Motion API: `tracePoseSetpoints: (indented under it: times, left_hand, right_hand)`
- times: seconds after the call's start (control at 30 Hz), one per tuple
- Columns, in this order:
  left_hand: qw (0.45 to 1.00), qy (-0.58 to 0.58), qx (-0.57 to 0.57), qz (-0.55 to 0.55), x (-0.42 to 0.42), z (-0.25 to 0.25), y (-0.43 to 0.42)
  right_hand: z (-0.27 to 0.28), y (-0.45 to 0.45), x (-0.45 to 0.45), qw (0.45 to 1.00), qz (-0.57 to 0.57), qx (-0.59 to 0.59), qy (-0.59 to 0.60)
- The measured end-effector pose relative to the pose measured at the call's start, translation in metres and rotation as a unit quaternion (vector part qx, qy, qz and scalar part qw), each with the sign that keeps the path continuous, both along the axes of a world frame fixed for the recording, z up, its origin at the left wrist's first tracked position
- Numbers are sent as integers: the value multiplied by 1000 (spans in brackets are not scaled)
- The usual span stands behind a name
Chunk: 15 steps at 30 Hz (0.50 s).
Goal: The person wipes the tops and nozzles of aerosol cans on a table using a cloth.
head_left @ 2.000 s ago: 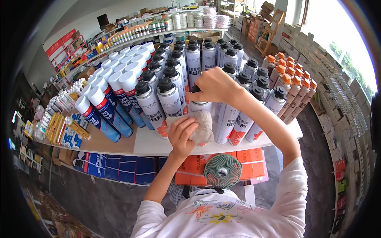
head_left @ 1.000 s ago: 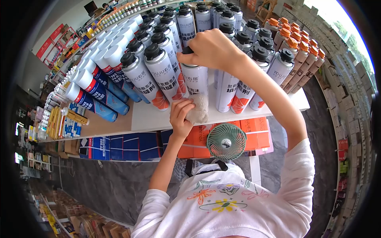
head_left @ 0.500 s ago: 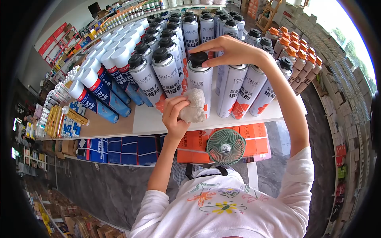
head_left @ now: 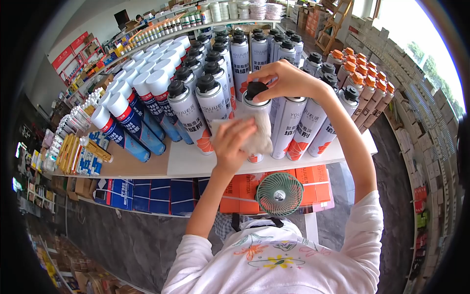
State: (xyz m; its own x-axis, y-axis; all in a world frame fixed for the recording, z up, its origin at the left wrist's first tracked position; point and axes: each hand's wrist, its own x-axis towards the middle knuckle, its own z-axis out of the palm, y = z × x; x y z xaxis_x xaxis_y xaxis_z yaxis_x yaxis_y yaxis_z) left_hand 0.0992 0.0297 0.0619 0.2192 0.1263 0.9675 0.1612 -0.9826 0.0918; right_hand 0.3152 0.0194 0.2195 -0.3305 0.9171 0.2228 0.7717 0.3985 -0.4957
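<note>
A beige cloth [head_left: 262, 137] is bunched in my left hand [head_left: 234, 142], which presses it against the front of a white foam sealant can [head_left: 256, 106]. Motion blurs the fingers and the cloth a little. From above, my right hand [head_left: 289, 81] grips this can by its black cap [head_left: 256, 91], thumb and fingers on either side. The cloth and left hand hide most of the can's label. Matching white cans [head_left: 190, 115] with black caps stand close by, to the left, behind and to the right.
Blue cans [head_left: 128, 117] with white caps stand in rows at the left. Brown cans [head_left: 374, 98] with orange caps fill the right end of the white table [head_left: 196, 166]. Orange boxes [head_left: 316, 183] and blue boxes [head_left: 152, 193] sit below, with a green fan [head_left: 279, 194] in front.
My left hand has moved right with the cloth, wiping across the can's front. My right hand keeps its hold on the cap. The whole view has shifted slightly.
</note>
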Motion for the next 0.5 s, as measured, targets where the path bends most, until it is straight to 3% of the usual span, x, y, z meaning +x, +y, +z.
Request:
tracePoseSetpoints:
  times: [0.1, 0.17, 0.23, 0.43, 0.5]
  left_hand:
    - [996, 85, 28, 15, 0, -56, -7]
    - [988, 138, 59, 29, -2, -61, -13]
    - [987, 156, -9, 28, -4, -44, -22]
    - [994, 53, 54, 77, 3, 18, -18]
    - [993, 40, 65, 92, 6, 22, -15]
  right_hand:
    - [-6, 6, 2, 999, -8, 16, 32]
    - [-7, 4, 0, 999, -8, 32, 30]
    - [-8, 1, -3, 999, -18, 35, 32]
    - [-2, -9, -27, 995, -59, 75, 1]
    - [-1, -11, -34, 990, -124, 59, 18]
